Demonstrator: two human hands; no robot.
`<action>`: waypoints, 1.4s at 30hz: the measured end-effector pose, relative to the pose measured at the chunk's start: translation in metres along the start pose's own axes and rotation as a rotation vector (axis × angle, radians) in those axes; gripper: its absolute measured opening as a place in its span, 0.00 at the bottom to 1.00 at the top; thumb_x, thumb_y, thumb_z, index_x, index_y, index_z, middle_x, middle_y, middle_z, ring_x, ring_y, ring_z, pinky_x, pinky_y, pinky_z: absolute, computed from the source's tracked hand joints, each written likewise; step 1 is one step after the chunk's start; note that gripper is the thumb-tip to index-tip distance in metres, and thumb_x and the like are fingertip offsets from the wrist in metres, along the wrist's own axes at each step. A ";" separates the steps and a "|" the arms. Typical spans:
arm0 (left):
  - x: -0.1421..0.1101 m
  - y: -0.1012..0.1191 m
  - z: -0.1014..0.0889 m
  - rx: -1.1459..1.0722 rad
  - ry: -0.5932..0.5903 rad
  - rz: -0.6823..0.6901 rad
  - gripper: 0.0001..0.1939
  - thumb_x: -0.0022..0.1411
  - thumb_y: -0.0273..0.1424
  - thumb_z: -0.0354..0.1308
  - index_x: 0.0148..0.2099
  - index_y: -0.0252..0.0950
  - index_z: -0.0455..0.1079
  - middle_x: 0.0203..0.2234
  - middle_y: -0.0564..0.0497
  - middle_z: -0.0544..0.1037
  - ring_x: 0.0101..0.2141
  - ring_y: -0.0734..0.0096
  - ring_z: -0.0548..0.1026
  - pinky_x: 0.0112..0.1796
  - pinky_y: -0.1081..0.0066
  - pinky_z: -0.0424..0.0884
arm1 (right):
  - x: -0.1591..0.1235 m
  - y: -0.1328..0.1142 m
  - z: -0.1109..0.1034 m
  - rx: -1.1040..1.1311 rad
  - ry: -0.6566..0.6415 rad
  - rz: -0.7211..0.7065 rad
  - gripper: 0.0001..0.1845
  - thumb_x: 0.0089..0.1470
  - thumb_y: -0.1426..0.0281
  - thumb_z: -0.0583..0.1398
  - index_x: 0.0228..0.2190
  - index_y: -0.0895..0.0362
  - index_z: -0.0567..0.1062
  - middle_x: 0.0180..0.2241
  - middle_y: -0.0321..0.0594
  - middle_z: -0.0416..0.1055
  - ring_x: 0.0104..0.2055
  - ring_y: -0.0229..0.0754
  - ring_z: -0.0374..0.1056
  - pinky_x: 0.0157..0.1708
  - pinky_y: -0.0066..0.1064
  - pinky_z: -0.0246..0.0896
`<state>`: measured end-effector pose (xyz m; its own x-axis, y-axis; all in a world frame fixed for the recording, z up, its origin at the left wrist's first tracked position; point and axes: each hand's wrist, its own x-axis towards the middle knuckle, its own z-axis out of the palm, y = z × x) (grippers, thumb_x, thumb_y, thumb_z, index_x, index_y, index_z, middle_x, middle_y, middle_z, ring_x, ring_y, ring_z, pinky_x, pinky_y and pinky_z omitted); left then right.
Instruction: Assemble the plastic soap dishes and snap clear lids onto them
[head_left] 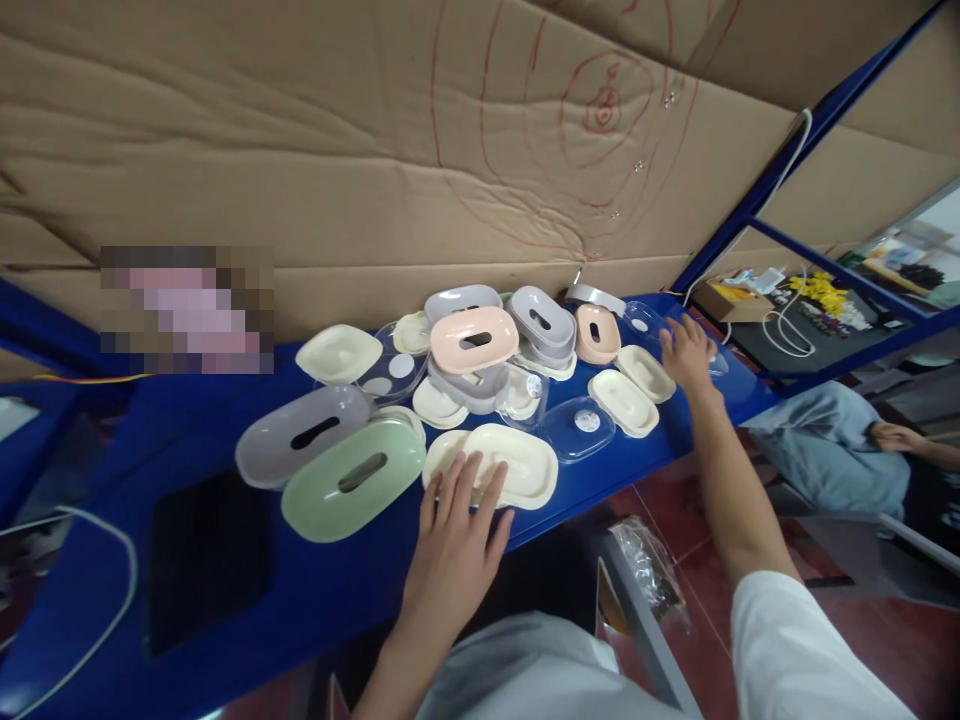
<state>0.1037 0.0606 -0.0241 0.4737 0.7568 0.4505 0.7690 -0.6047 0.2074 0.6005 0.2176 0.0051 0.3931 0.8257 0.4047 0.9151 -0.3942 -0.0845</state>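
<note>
My left hand (459, 535) lies with fingers stretched and apart over the near edge of a cream oval tray (529, 465). Beside it sits a green oval cover with a slot (319, 500). At the right end of the table, my right hand (686, 352) reaches out with its fingers apart, close to a clear plastic lid (718, 362). Whether its fingertips touch the lid I cannot tell. Two cream trays (624, 402) and another clear lid with a round sticker (576, 430) lie between my hands.
Pink (491, 325) and grey slotted covers (536, 320) are piled at the middle back, against a cardboard wall (337, 220). A dark flat panel (206, 560) lies at left. On the right are a blue frame post (731, 240) and a seated person's leg (832, 445).
</note>
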 end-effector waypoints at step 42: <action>-0.083 -0.011 -0.047 -0.122 0.061 -0.039 0.17 0.71 0.17 0.59 0.55 0.41 0.76 0.45 0.50 0.86 0.44 0.62 0.82 0.60 0.53 0.63 | -0.266 -0.183 -0.060 0.569 -0.142 -0.638 0.38 0.70 0.74 0.56 0.74 0.34 0.59 0.70 0.44 0.66 0.70 0.62 0.65 0.62 0.62 0.64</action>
<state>0.0353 -0.0073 -0.0235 0.4146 0.7662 0.4910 0.7268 -0.6034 0.3280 0.3228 0.0459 -0.0327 -0.2377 0.8778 0.4158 0.8556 0.3918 -0.3381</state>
